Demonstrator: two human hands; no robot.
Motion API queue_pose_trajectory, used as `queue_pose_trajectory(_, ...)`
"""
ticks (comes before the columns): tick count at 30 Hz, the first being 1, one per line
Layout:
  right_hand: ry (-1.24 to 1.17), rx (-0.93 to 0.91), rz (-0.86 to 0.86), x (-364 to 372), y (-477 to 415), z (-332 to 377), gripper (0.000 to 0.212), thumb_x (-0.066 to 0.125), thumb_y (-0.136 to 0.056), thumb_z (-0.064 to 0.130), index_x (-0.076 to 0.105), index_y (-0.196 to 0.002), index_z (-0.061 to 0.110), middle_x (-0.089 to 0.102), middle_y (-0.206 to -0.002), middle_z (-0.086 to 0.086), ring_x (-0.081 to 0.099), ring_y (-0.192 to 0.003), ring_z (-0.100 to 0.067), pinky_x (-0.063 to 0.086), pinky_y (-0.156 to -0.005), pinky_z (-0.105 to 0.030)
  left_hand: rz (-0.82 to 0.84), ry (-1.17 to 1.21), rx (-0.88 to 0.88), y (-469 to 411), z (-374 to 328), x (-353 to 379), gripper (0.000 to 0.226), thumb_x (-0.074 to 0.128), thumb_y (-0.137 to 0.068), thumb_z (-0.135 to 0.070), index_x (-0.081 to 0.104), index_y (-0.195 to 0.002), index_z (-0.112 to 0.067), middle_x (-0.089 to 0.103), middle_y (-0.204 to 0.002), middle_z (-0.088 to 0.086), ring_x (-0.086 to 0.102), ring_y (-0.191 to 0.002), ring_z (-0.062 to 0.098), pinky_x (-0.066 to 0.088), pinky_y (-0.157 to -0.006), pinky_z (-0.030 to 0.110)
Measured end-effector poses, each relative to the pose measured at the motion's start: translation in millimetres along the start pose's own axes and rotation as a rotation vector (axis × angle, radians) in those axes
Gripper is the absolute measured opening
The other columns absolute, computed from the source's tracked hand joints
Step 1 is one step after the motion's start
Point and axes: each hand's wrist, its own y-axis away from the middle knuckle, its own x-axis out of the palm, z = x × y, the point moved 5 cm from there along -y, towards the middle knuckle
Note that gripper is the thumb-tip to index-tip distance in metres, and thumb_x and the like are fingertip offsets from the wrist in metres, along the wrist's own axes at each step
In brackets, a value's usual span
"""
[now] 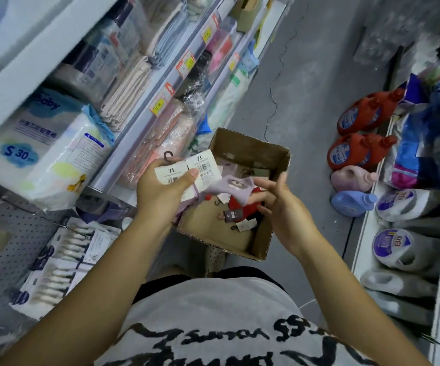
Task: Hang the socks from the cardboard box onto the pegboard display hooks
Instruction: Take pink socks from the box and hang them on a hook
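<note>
My left hand [162, 190] grips two pairs of lilac socks [233, 184] by their white card labels [187, 170], thumb pressed across the cards; small black hooks stick up from the cards. The socks droop to the right over the open cardboard box [274, 241] on the floor. My right hand [282, 204] hovers just right of the lilac socks with fingers spread and relaxed, holding nothing. Inside the box lie red socks [242, 207] and several more tagged pairs. A grey pegboard [5, 241] stands at the lower left.
Packs of cotton swabs [63, 260] hang on the pegboard's hooks. Shelves at left hold a diaper pack [36, 149] and folded towels [126, 93]. Red, pink and blue detergent bottles [356, 151] stand on the floor at right, beside a low shelf of pouches [401, 247].
</note>
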Motion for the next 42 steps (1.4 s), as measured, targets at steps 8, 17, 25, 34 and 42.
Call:
queue_pose_trajectory(8,0.458,-0.093,-0.078,51.6,-3.6,6.2,0.032,0.052,-0.095,0.062,0.067,-0.109,0.038,0.07,-0.111,0.012,0.07,-0.095,-0.01,0.059,-0.07,-0.019,0.017,0.031,0.093,27.3,-2.2,-54.9,0.034,0.079,-0.083,0.003,0.066,-0.103,-0.023,0.079,-0.087,-0.015,0.076,-0.082,0.002,0.059,-0.056,0.021)
queue_pose_trajectory(17,0.291,-0.314,0.323,175.8,33.6,6.8,0.013,0.07,-0.095,0.018,0.076,-0.106,0.016,0.079,-0.102,0.006,0.074,-0.097,-0.011,0.057,-0.078,-0.02,-0.078,0.021,0.182,92.6,4.7,-142.0,0.024,0.075,-0.092,-0.01,0.067,-0.11,-0.024,0.079,-0.095,-0.008,0.075,-0.086,0.005,0.056,-0.066,0.018)
queue_pose_trajectory(25,0.323,-0.484,0.335,274.5,112.6,-16.0,0.014,0.071,-0.095,0.016,0.08,-0.106,0.019,0.079,-0.105,0.003,0.073,-0.101,-0.016,0.059,-0.085,-0.03,-0.253,0.316,0.125,177.8,32.3,-243.6,0.018,0.054,-0.102,-0.037,0.068,-0.113,-0.036,0.077,-0.116,-0.002,0.072,-0.111,0.022,0.056,-0.097,0.049)
queue_pose_trajectory(34,0.411,-0.469,0.633,374.4,189.8,-75.7,0.017,0.076,-0.09,0.017,0.076,-0.103,0.027,0.072,-0.118,0.007,0.067,-0.113,-0.008,0.054,-0.096,-0.031,-0.184,0.782,0.106,265.2,51.0,-310.3,0.058,0.042,-0.101,-0.043,0.054,-0.139,-0.001,0.055,-0.136,0.031,0.051,-0.113,0.049,0.035,-0.102,0.062)
queue_pose_trajectory(42,0.348,-0.42,0.756,431.1,219.0,-72.8,0.036,0.085,-0.079,0.016,0.07,-0.112,0.021,0.077,-0.104,-0.001,0.073,-0.093,-0.011,0.055,-0.078,-0.02,-0.403,0.632,0.29,314.9,42.2,-368.4,0.052,0.061,-0.089,-0.031,0.06,-0.135,-0.007,0.071,-0.127,0.016,0.066,-0.122,0.031,0.054,-0.104,0.045)
